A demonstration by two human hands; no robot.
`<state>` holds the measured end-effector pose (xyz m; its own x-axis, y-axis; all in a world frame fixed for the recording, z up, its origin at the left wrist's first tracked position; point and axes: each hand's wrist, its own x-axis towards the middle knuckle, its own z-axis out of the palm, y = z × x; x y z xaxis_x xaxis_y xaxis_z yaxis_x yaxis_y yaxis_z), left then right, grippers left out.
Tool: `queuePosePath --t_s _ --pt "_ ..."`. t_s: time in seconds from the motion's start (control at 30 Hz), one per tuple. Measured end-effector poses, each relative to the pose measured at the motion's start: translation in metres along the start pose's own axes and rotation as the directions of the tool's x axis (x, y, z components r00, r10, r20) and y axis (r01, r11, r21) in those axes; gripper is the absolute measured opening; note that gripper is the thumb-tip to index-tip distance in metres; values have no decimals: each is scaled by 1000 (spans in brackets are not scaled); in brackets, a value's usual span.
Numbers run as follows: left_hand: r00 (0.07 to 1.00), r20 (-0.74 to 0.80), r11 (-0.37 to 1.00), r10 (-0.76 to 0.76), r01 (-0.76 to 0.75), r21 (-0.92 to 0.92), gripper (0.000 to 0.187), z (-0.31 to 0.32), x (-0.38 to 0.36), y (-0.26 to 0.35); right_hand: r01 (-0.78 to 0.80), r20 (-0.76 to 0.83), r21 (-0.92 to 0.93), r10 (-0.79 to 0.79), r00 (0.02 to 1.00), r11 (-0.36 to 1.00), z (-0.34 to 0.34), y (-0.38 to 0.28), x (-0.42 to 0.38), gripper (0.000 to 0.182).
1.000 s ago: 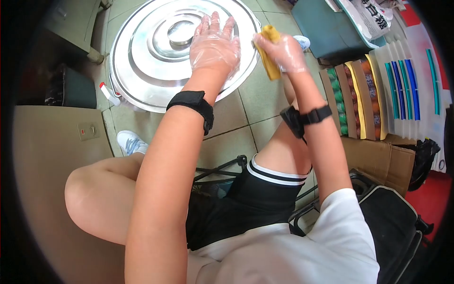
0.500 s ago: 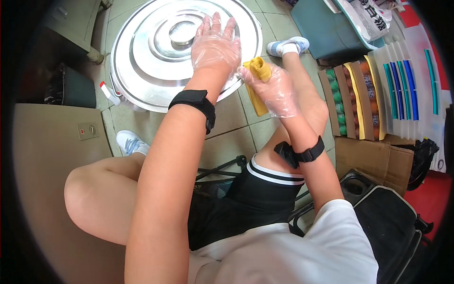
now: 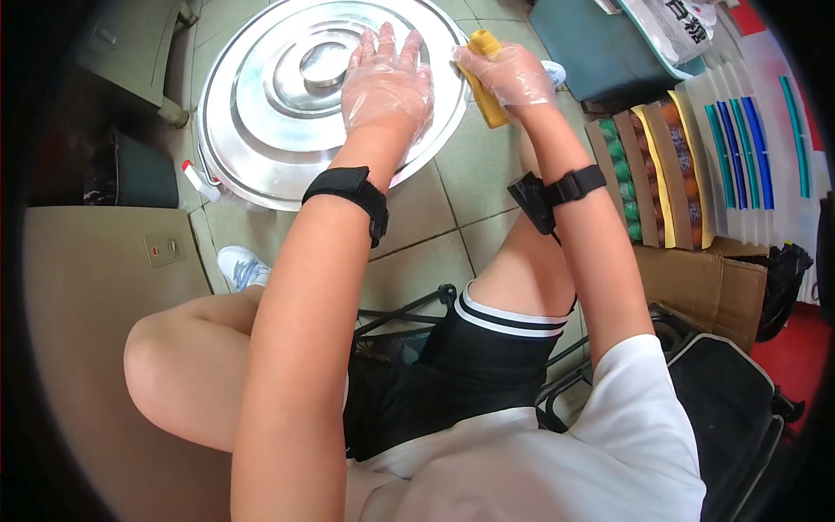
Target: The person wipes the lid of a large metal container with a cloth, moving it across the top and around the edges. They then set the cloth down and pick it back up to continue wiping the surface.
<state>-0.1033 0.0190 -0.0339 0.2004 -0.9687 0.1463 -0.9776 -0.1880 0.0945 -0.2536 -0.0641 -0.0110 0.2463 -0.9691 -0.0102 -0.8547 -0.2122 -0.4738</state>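
A large round metal lid (image 3: 252, 130) with a raised centre knob lies in front of me at the top of the view. My left hand (image 3: 388, 83), in a clear plastic glove, rests palm down on the right part of the lid, fingers spread and holding nothing. To the right of it, my right hand (image 3: 511, 71), gloved too, is closed on a folded yellow cloth (image 3: 489, 97). The cloth hangs down beside the lid's right edge. Black straps circle both wrists.
A cabinet (image 3: 104, 287) stands at the left, with a dark bin (image 3: 146, 170) behind it. At the right are a teal tub (image 3: 591, 52), packed rows of round items (image 3: 652, 174), a cardboard box (image 3: 704, 283) and a black bag (image 3: 722, 391). A red-capped bottle (image 3: 200, 181) is beside the lid.
My right hand has moved up and slightly right with the yellow cloth, to beside the lid's edge. My left hand has shifted slightly left, still flat on the lid.
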Motion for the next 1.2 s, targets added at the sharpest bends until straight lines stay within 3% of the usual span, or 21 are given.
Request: queuePosePath --t_s 0.13,0.2,0.23,0.3,0.33,0.4,0.43,0.57,0.73,0.77,0.87,1.07,1.13,1.2 --pt "1000 -16 1000 -6 6 23 54 0 -1 0 -10 9 122 9 1000 993 9 7 -20 60" --pt "1000 4 1000 0 0 -11 54 -2 -2 0 -6 38 349 -8 999 937 17 12 -44 51" --pt "1000 5 1000 -5 5 -12 54 0 -2 -1 -4 41 347 -11 999 938 23 14 -56 51" --pt "1000 -17 1000 -1 0 -18 54 3 -1 0 -25 76 599 -27 997 800 34 14 -81 39" --pt "1000 -22 1000 -1 1 -18 54 3 -1 1 -19 72 599 -30 997 801 33 10 -92 39" --pt "1000 -24 1000 6 -5 14 53 2 -2 1 -269 236 791 131 963 549 27 -3 -107 31" --pt "1000 -29 1000 1 -1 17 53 2 -2 1 -351 318 801 153 936 485 21 -7 -110 32" --pt "999 -37 1000 -1 0 -12 54 4 -3 -1 -373 348 807 143 927 458 18 -12 -115 39" --pt "998 -59 998 4 -7 -56 54 5 -4 -2 -257 243 773 104 965 580 18 -10 -98 32" --pt "999 -46 999 -2 -1 -51 54 3 -4 -1 -222 214 814 79 974 536 22 -4 -90 31" --pt "999 -33 999 -8 6 -45 54 2 -2 2 -170 151 795 81 985 583 22 9 -59 30" --pt "999 -30 999 -19 18 -35 54 1 -2 4 -169 146 804 87 985 570 21 9 -58 30" --pt "1000 -16 1000 -21 20 -13 54 0 -2 2 -208 195 833 80 978 513 24 2 -81 30" --pt "999 -42 998 -18 16 -54 54 2 -3 2 -271 241 785 127 962 558 26 -6 -101 28"
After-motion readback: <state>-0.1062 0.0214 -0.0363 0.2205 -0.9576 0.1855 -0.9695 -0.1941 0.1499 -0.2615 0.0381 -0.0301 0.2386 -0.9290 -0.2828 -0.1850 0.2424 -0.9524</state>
